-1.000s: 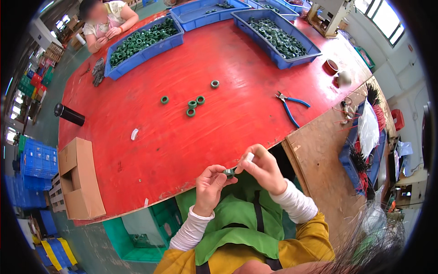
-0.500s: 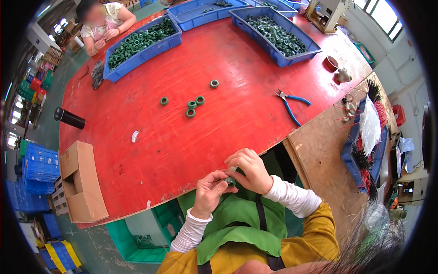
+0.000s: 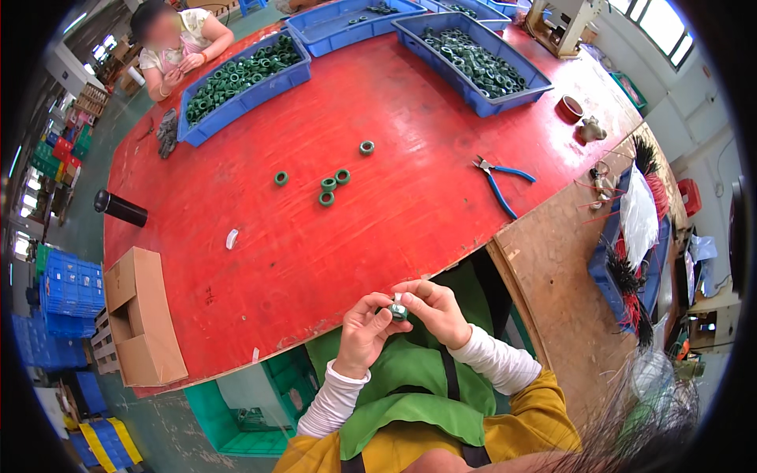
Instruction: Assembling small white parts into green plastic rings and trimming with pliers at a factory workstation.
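Observation:
Just past the table's near edge, my left hand pinches a small green ring between thumb and fingers. My right hand is closed on a short white strip, which looks like tape and meets the top of the ring. The fingertips hide part of both. Farther up the red table, several similar green rings lie loose. A curved white scrap rests left of them.
Blue-handled cutting pliers lie at the right. Blue trays of green rings stand at the back, near a co-worker. A black bottle and an open cardboard box are left; a wire-filled blue bin is right.
My right hand has come down and closer to the ring, bringing the white strip against its top. The ring has turned a little in my left hand, and its white part now shows.

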Demonstrator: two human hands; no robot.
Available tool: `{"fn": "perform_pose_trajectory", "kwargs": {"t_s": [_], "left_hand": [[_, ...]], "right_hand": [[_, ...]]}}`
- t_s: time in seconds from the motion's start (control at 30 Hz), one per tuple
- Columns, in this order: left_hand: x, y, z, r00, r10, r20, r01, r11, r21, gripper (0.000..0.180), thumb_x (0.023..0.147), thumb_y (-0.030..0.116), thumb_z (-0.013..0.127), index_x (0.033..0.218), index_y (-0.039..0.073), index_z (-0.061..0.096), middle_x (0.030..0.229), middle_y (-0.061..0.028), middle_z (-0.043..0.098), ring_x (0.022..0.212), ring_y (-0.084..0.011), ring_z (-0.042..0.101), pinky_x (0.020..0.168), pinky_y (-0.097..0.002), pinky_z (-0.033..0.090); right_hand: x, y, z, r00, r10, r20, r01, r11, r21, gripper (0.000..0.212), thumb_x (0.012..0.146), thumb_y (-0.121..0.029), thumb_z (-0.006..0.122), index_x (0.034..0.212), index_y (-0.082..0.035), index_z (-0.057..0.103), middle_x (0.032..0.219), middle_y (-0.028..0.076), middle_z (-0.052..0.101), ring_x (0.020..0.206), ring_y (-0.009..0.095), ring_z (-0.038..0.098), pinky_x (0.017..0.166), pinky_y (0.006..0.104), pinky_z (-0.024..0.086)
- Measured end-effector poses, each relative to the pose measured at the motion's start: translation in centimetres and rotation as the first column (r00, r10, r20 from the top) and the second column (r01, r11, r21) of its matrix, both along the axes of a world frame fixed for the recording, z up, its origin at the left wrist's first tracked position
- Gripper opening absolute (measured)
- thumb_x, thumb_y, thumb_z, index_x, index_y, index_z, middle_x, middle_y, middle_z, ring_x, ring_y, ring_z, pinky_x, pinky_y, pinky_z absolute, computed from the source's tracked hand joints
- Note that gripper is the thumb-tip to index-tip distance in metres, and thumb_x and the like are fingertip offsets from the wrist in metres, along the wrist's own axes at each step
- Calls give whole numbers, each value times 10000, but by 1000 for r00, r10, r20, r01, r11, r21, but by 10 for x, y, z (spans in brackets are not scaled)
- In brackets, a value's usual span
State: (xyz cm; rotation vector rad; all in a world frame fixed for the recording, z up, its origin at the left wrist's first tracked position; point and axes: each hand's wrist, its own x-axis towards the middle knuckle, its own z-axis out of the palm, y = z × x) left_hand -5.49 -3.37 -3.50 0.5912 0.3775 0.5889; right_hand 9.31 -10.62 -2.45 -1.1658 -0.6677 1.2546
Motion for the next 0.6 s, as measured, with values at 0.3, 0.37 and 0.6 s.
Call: {"fn": "perform_pose_trajectory", "kwargs": {"t_s": [0.3,0.37,0.6], "left_hand": [[1,-1,0,998,41,45,-39,998,-46,158,921,94,553,1069,40,566,1034,-90,632,949,-204,634,858,-407,541],[1,0,0,999,22,30,-20,997,-71,155,923,88,548,1066,33,564,1035,-91,630,949,-203,633,858,-403,540],[-1,6,6,991,12,-134,-6,999,48,181,930,75,530,1094,3,556,1002,-91,637,927,-192,630,846,-381,543]], "right_hand": [[5,-2,0,795,-100,598,-98,952,290,301,867,-74,590,1157,7,579,913,111,607,825,210,582,773,317,456],[8,-1,1,749,-126,650,-122,939,322,274,844,-54,610,1110,8,590,874,113,614,808,211,593,722,317,464],[11,2,11,722,-160,673,-50,958,281,285,743,0,681,1015,-7,597,831,108,614,744,241,593,660,334,466]]}}
